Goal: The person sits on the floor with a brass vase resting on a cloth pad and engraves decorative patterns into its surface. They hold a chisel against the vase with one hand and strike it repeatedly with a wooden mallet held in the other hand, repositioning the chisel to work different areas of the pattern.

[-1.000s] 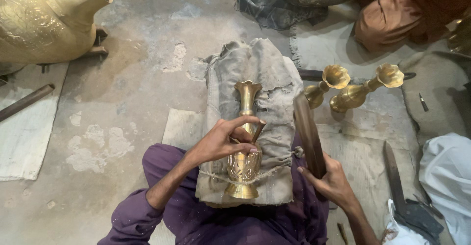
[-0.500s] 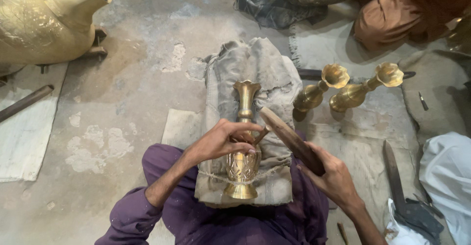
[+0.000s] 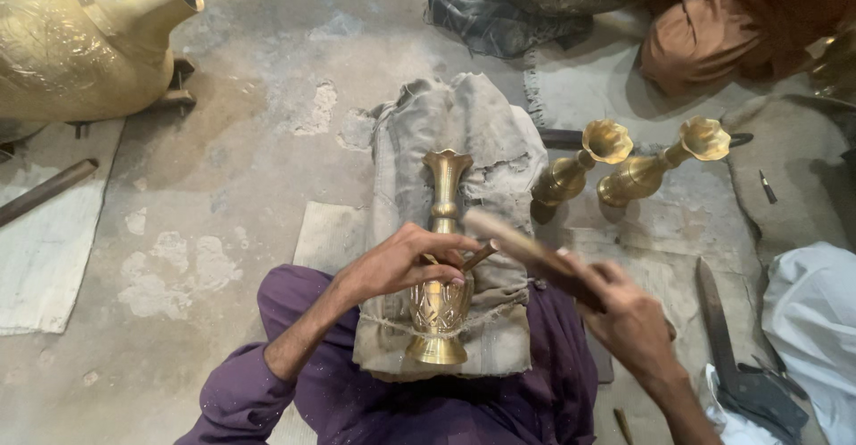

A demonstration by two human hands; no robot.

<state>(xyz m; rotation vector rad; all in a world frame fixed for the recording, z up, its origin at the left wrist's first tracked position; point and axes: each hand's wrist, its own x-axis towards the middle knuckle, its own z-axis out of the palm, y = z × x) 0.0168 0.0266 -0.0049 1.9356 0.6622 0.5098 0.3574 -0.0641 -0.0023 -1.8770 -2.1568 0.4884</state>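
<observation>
A brass vase [image 3: 440, 267] lies on a cloth-wrapped block [image 3: 486, 142] across my lap, its flared mouth pointing away from me. My left hand [image 3: 401, 262] rests on the vase's body and pinches a small dark chisel [image 3: 480, 255] against the metal. My right hand [image 3: 624, 316] grips a flat wooden mallet [image 3: 522, 247], whose far end is down at the chisel's head, blurred by motion. A cord runs across the block over the vase's lower body.
Two more brass vases [image 3: 571, 170] [image 3: 655, 164] lie on the floor to the right of the block. A large brass vessel [image 3: 80, 39] stands at the top left. Metal shears [image 3: 740, 365] and white cloth [image 3: 816, 320] lie at the right. Another person's legs [image 3: 713, 26] are at the top right.
My right hand swung the wooden mallet from upright at the right of the block down and left onto the chisel. My left hand stayed on the vase.
</observation>
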